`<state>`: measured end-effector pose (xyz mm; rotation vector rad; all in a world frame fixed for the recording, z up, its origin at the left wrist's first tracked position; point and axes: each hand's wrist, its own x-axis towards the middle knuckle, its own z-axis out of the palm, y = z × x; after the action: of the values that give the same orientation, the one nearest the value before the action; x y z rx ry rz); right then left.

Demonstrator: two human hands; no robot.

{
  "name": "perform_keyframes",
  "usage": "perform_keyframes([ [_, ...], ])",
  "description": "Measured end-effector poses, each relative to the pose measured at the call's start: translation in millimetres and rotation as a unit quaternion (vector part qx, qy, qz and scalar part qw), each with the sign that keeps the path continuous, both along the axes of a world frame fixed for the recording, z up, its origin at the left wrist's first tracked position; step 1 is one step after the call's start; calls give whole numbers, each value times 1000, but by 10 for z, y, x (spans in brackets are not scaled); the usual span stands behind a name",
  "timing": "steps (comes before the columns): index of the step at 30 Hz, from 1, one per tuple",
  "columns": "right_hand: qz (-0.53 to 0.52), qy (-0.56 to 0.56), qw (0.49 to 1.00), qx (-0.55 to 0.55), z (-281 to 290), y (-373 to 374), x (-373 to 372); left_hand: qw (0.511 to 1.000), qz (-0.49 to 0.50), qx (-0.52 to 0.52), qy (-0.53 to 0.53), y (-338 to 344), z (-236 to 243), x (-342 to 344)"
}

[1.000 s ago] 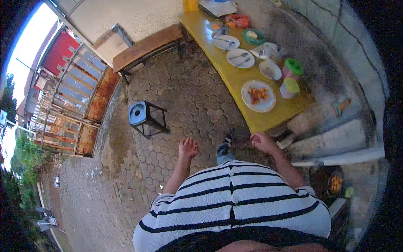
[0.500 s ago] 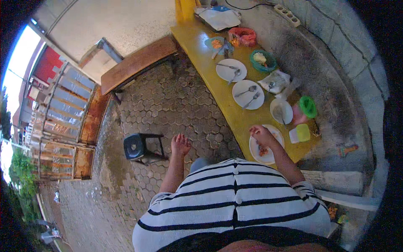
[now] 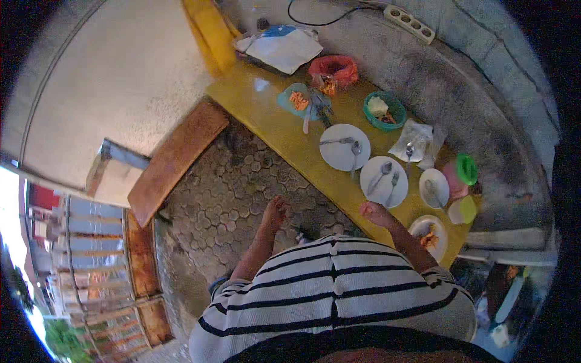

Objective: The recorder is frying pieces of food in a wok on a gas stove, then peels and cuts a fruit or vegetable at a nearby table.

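My left hand (image 3: 275,212) hangs over the paving with fingers loosely bent and apart, holding nothing visible. My right hand (image 3: 374,213) is closed loosely at the yellow table's edge (image 3: 315,184), near a white plate with a spoon and fork (image 3: 375,193); whether it touches is unclear. Around it are another plate with cutlery (image 3: 339,154), a small bowl with a spoon (image 3: 433,187) and a plate of orange food (image 3: 430,239). Farther along are an orange-food dish (image 3: 298,100), a teal bowl (image 3: 387,118), a red bag-lined basket (image 3: 333,72) and two lidded containers (image 3: 463,181).
A wooden bench (image 3: 172,157) stands along the pale wall at left, near a rusty gate (image 3: 142,260). A power strip (image 3: 408,21) with a black cord lies beside the concrete wall (image 3: 472,127). A white packet (image 3: 281,51) sits at the table's far end.
The view has turned and moved toward the table, so the bench and dishes appear nearer and shifted. The stool has mostly left view. Both hands move along, still with nothing visible in them.
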<state>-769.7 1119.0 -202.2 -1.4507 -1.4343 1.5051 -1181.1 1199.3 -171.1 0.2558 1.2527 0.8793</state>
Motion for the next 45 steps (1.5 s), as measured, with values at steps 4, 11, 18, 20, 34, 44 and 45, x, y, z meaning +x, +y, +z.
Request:
perform_keyframes([
  [4, 48, -182, 981, 48, 579, 394, -582, 974, -180, 108, 81, 1040, -569, -341],
  [11, -74, -169, 980, 70, 589, 790, -645, 915, -288, 228, 167, 2564, -226, 670],
  [18, -63, -213, 974, 46, 965, 1914, -890, 874, -186, 425, 141, 3774, -1272, 1030],
  [20, -44, -99, 981, 159, 644, 2380, -921, 712, -329, 410, 466, 4380, -1477, 887],
  [34, -274, 328, 903, -24, -7, 3076, -1339, 728, -445, 402, 331, 4620, -775, 373],
  [44, -235, -571, 781, -96, 278, 4057, -1868, 620, -565, 353, 415, 5896, -1054, 484],
  [45, -233, -568, 785, -86, 309, 4142, -1838, 621, -557, 353, 423, 5961, -1107, 477],
])
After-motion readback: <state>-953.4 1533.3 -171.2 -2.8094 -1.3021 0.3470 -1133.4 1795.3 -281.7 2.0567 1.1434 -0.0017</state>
